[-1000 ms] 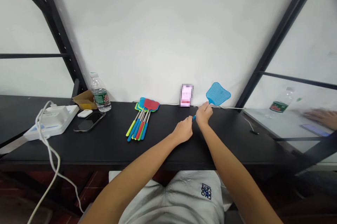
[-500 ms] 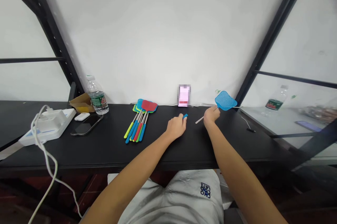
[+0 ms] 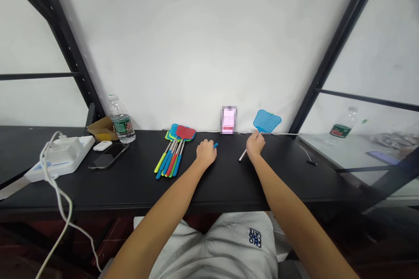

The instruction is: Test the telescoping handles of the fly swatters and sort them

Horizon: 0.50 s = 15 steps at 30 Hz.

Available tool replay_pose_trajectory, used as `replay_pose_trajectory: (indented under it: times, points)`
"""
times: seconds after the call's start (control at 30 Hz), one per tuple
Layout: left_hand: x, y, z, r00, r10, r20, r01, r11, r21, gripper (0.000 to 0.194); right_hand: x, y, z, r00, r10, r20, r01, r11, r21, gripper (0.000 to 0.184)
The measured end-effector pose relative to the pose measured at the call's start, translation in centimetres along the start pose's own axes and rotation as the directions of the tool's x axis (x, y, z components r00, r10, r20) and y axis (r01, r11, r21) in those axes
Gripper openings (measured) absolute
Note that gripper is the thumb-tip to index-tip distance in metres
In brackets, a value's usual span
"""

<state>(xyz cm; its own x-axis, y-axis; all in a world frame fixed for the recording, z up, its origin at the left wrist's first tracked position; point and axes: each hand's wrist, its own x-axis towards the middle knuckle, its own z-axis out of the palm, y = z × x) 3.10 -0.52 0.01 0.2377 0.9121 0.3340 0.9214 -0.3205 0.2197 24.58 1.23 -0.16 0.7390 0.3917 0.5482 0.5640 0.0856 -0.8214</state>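
My right hand [image 3: 254, 144] is closed round the metal rod of a blue fly swatter [image 3: 266, 121]. The swatter's mesh head stands up near the wall, and the rod's bare end pokes out below my fist over the black table [image 3: 137, 183]. My left hand [image 3: 205, 153] is closed on a small blue handle grip [image 3: 215, 144], whose tip shows at my fingers. That hand rests on the table, just right of a pile of several fly swatters [image 3: 175, 148] with coloured handles.
A pink blurred card [image 3: 228, 119] leans against the wall. At the left lie a water bottle [image 3: 119, 118], a phone [image 3: 107, 158], white earbuds case [image 3: 102, 145], cardboard box [image 3: 102, 127] and power strip with white cable [image 3: 59, 152]. Another bottle [image 3: 342, 127] stands on the right-hand table.
The blue grip has come off the swatter's rod. My left hand carried it left toward the pile. My right hand swung the swatter out right, then back upright.
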Motion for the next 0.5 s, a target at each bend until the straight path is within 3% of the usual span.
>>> replay_pose_trajectory:
  times: [0.13,0.33,0.5]
  points:
    - [0.0,-0.1,0.0,1.000,-0.004,-0.004,0.004,1.000,0.015,0.019,-0.8,-0.6,0.1,0.996,-0.040,0.084,0.042,0.999,-0.019,0.043]
    - [0.0,0.0,0.0,0.999,-0.023,-0.035,0.024,1.000,0.014,0.018,-2.1,-1.9,-0.2,0.972,-0.096,0.213,0.071,0.990,0.123,0.049]
    - [-0.3,0.7,-0.8,0.973,0.050,-0.224,-0.072,0.993,-0.092,0.021,-2.6,-2.4,-0.4,0.937,-0.117,0.330,0.053,0.979,0.199,0.057]
